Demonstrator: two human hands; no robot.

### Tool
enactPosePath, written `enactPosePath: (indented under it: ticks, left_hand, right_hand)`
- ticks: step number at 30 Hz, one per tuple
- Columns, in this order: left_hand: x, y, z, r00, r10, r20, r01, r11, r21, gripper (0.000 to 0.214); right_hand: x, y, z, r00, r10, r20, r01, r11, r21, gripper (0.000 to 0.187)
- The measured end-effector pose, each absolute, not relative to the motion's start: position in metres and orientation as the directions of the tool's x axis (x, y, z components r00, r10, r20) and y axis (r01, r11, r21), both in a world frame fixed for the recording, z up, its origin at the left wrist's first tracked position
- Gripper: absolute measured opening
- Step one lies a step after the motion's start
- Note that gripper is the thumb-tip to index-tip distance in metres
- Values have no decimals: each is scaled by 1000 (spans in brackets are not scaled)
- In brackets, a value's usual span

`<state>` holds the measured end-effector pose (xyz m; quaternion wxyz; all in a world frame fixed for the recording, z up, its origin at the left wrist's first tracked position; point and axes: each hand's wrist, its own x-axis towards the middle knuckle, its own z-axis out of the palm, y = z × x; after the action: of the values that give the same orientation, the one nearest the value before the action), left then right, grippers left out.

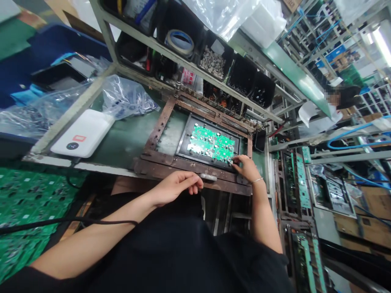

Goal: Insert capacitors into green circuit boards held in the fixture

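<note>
A green circuit board panel [214,142] lies in a black tray [183,142], with small black posts around its edges. That tray sits inside a brown metal frame [171,165] on the bench. My right hand [246,167] is at the panel's near right corner, thumb and fingers pinched at the tray edge; what they grip is too small to make out. Just in front of the frame, my left hand [180,184] is closed with its fingers curled; whether anything is inside is hidden. A grey metal handle [208,177] on the frame's front edge is beside its fingertips.
On the left of the bench lie a white power bank [84,132] and a clear plastic bag [128,95]. Parts bins [244,75] and a tape roll [179,42] fill the rack behind. Many green boards [33,207] are at lower left. Further frames [296,179] stand right.
</note>
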<state>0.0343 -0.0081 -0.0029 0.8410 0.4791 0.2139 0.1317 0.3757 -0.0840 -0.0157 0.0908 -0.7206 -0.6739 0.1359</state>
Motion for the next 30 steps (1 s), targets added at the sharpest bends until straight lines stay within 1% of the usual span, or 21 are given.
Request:
enactPosePath:
  ticks: [2,3,5,8,10,11,13,15,17,19,23,26,28,30]
  left_hand:
    - [31,-6,-2,867,438,-239,-19,508,861,42]
    - [29,-4,-2,865,441,-241,-22,513,858,43]
    - [26,-1,-1,860,448,-244,-34,528,849,44]
    - [21,4,2,846,466,-259,-47,549,834,45]
    - [15,9,4,831,490,-264,-65,557,828,45]
    - [11,11,6,821,506,-263,-80,559,825,45]
    - [2,16,7,795,546,-264,-111,559,822,44]
    - [-8,20,8,763,586,-273,-131,554,822,43]
    - [-17,24,7,733,616,-288,-141,551,822,43]
    - [-22,26,6,719,627,-299,-149,560,815,44]
    - [-21,27,6,732,613,-298,-159,579,800,45]
    - [-17,26,7,748,596,-293,-166,595,786,44]
    - [-16,26,7,755,585,-295,-164,605,779,44]
    - [-16,27,8,750,592,-294,-165,598,784,44]
  right_hand:
    - [377,-75,-4,70,996,-59,940,-86,-330,24]
    - [377,-67,5,67,997,-28,941,-73,-332,25]
    - [375,-39,25,46,994,98,951,-14,-308,22]
    - [363,26,55,-10,945,326,974,83,-211,21]
    - [352,78,71,-40,909,415,989,95,-112,24]
    - [346,104,76,-45,900,433,996,75,-52,26]
    - [336,150,83,-29,903,429,998,4,59,29]
    - [329,185,87,-1,927,375,986,-60,153,31]
    - [325,207,88,12,950,312,973,-83,216,32]
    - [323,218,90,-1,963,269,965,-70,252,31]
    - [326,225,92,-54,971,235,956,-18,293,26]
    - [332,229,92,-86,966,245,954,9,299,23]
    - [334,230,93,-88,953,291,967,12,255,21]
    - [329,222,95,-95,919,383,985,32,167,20]
